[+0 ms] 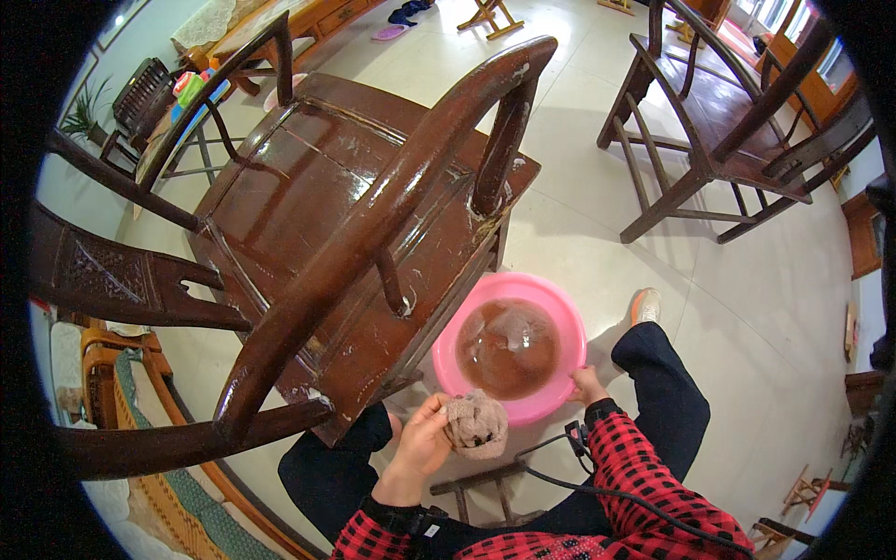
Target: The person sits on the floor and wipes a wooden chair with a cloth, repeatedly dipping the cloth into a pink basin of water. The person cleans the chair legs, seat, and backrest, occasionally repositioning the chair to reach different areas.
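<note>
My left hand (423, 441) holds a crumpled brown cloth (479, 424) near the front rim of a pink plastic basin (568, 316). Murky brown water (505, 350) fills the bottom of the basin, with some foam on its surface. At the basin's right rim, the fingers of my right hand (589, 385) grip the edge; part of them is hidden behind it. A dark brown wooden armchair (315, 189) stands close by on the left, its glossy curved armrest (392, 217) crossing over the seat. Whitish marks show around the armrest posts.
A second wooden armchair (721, 133) stands at the right on the pale tiled floor (756, 294). A wooden bench with a patterned cushion (168, 455) lies at lower left. A black cable (630, 498) runs along my right sleeve. Low wooden rails (483, 483) show between my legs.
</note>
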`<state>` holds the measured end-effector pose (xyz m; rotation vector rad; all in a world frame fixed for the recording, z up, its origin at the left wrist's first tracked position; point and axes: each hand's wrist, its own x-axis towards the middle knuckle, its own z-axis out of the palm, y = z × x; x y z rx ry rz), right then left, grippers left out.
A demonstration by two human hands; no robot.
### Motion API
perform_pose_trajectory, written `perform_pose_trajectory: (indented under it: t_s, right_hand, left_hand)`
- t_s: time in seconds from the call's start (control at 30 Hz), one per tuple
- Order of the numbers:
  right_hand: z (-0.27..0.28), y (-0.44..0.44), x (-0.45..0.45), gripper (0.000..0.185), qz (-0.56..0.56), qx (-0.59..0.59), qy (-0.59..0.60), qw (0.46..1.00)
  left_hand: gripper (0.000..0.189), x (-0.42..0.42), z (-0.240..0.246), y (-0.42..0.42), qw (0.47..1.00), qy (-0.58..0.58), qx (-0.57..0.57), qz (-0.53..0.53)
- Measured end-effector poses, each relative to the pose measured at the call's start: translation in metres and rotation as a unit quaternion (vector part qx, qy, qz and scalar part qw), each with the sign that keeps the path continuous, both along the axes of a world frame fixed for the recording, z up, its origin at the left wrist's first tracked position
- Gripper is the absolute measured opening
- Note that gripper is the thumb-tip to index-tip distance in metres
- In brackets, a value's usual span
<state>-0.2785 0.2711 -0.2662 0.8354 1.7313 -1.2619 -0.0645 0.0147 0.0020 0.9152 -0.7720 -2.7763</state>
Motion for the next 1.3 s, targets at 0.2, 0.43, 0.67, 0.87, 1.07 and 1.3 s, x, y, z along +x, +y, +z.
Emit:
perform_pose_trajectory:
  t_s: [0.2, 0.43, 0.67, 0.87, 1.07, 1.3]
  right_hand:
    - [-0.002, -0.03, 0.011, 0.053, 0.058, -0.053, -0.036, 0.996]
    - [-0.001, -0.046, 0.023, 0.059, 0.056, -0.094, -0.064, 0.992]
    - [0.071, -0.078, 0.011, 0.042, 0.368, 0.046, 0.134, 0.919]
    - [0.192, -0.1, 0.018, 0.044, 0.33, -0.332, 0.111, 0.877]
    - [0.266, -0.097, 0.064, 0.057, 0.386, -0.404, 0.198, 0.806]
    - [0.262, -0.084, 0.101, 0.045, 0.314, -0.372, 0.237, 0.841]
  left_hand:
    - [0.01, 0.006, -0.002, -0.003, 1.0, -0.003, 0.021, -0.007]
    - [0.013, 0.008, -0.002, -0.007, 0.999, 0.042, 0.007, -0.033]
    - [0.012, -0.001, 0.009, 0.001, 0.998, 0.011, -0.045, -0.037]
    - [0.013, -0.009, 0.014, 0.004, 0.991, 0.095, -0.085, -0.049]
    - [0.015, -0.009, 0.04, 0.012, 0.983, 0.159, -0.095, -0.02]
    - [0.018, -0.005, 0.06, 0.016, 0.971, 0.23, -0.047, 0.052]
